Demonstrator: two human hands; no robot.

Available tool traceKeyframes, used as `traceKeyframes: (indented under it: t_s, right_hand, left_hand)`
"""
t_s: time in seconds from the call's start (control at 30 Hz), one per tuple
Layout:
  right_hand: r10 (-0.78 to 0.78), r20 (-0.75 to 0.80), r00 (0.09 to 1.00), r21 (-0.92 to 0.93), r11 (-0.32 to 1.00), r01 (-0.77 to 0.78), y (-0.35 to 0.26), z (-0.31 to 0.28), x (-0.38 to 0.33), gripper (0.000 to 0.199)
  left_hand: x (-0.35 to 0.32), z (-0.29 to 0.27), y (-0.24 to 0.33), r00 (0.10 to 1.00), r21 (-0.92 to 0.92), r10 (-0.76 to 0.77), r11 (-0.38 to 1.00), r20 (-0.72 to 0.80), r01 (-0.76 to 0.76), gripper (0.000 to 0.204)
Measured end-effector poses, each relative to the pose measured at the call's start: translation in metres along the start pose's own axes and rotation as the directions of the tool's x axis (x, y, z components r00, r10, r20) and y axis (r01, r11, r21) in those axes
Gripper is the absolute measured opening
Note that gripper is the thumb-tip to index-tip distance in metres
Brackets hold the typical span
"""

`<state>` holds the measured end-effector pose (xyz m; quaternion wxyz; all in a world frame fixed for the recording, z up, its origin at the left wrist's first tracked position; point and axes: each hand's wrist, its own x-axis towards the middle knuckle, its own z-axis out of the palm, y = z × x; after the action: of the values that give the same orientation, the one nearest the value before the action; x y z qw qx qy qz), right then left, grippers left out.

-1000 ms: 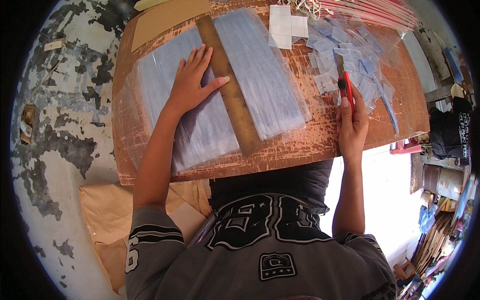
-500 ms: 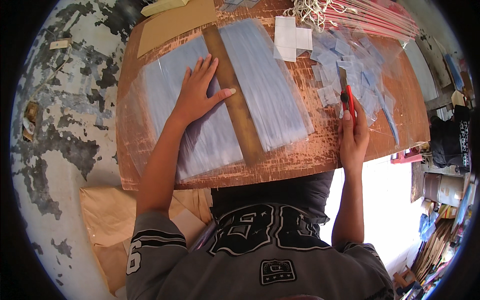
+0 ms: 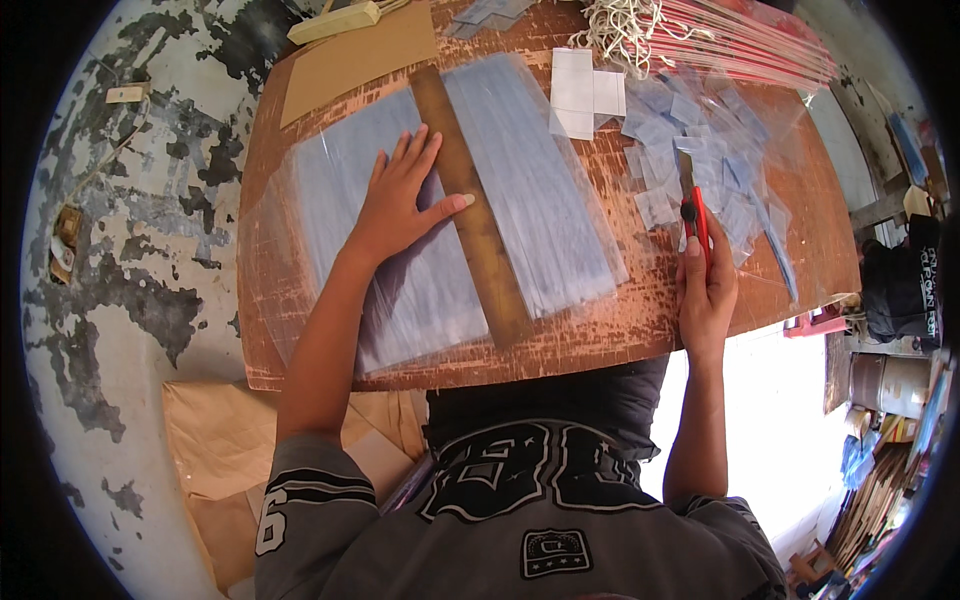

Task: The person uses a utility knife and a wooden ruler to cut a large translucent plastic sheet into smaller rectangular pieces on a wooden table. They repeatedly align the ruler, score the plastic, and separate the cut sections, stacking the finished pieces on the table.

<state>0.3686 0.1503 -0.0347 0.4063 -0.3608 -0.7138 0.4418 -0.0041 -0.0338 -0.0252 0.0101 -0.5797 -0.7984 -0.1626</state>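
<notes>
Closest to me, my right hand (image 3: 706, 290) is curled shut around a red utility knife (image 3: 697, 215), thumb laid along its back, the blade end pointing away from me over the wooden table (image 3: 600, 330). Just past that blade and spreading off to its right, there's a scatter of small clear plastic pieces (image 3: 700, 140), overlapping loosely on the tabletop. Across to the left, my left hand (image 3: 400, 200) lies open and flat, fingers spread, palm pressing down on a big stack of bluish clear plastic sheets (image 3: 420, 280). My thumb reaches out to the right and its tip touches the long wooden ruler (image 3: 470, 210), which runs diagonally over the sheets from near my edge of the table to the far side. On the other side of the ruler from my left hand, more of the same sheeting (image 3: 530, 190) lies flat, between my two hands. Beyond my left fingertips sits a piece of brown cardboard (image 3: 360, 55), with a pale wooden block (image 3: 335, 20) at its far edge. Farther out, beyond the knife hand, two white paper squares (image 3: 585, 90), then a tangle of white cord (image 3: 625, 30) beside a bundle of red sticks (image 3: 760, 55).
</notes>
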Motion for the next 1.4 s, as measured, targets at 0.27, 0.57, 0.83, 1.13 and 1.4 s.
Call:
traceKeyframes:
  t_s: [0.27,0.57,0.83,1.13,1.4]
  right_hand:
    - [0.041,0.029,0.999,-0.019,0.999,-0.041,-0.006,-0.003,0.0,0.041]
    - [-0.024,0.0,1.0,-0.023,0.999,0.024,0.001,-0.001,0.0,0.043]
    - [0.065,0.029,0.997,-0.029,0.998,-0.064,-0.01,-0.002,-0.001,0.042]
    - [0.061,0.032,0.998,-0.04,0.997,-0.06,-0.008,-0.003,-0.001,0.043]
    - [-0.016,-0.027,1.0,-0.027,1.0,0.015,-0.001,0.002,0.001,0.042]
  left_hand:
    - [0.001,0.003,-0.002,1.0,0.01,-0.004,1.0,-0.004,0.004,0.104]
    - [0.001,0.004,-0.003,1.0,0.015,0.005,1.0,-0.01,-0.005,0.103]
    - [0.0,0.002,-0.001,1.0,0.033,-0.005,0.999,-0.006,0.005,0.103]
    - [-0.001,0.001,0.002,1.0,0.023,-0.01,1.0,-0.008,0.011,0.095]
    - [-0.001,0.001,0.002,1.0,0.017,-0.011,1.0,0.001,0.011,0.095]
